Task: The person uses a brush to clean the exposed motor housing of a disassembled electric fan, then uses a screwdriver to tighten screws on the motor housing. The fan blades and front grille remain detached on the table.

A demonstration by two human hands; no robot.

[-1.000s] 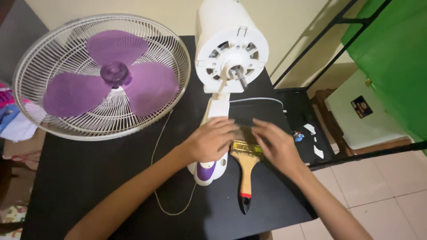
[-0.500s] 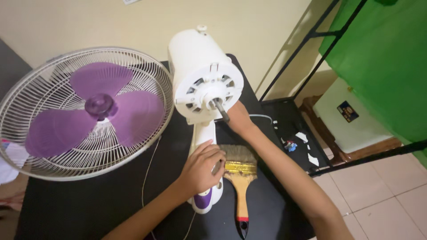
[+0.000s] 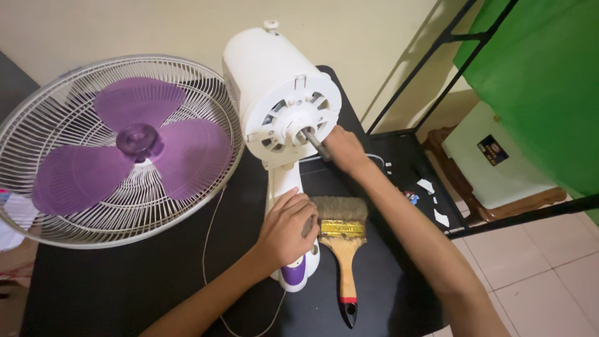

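Steadying white fan motor (image 3: 281, 106) mid-frame | left hand (image 3: 288, 228) clamped on stand (image 3: 288, 206) | right hand (image 3: 342, 148) closed on shaft (image 3: 314, 140) | next: firm hold, careful shaft handling

The white fan body (image 3: 281, 100) lies on its back on the black table, its round motor head at the far end with its bare metal shaft (image 3: 314, 140) pointing near-right. Its white neck (image 3: 286, 187) runs nearward to a purple-tipped end.

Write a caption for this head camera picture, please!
Left hand steadies fan body; right hand grips its shaft.
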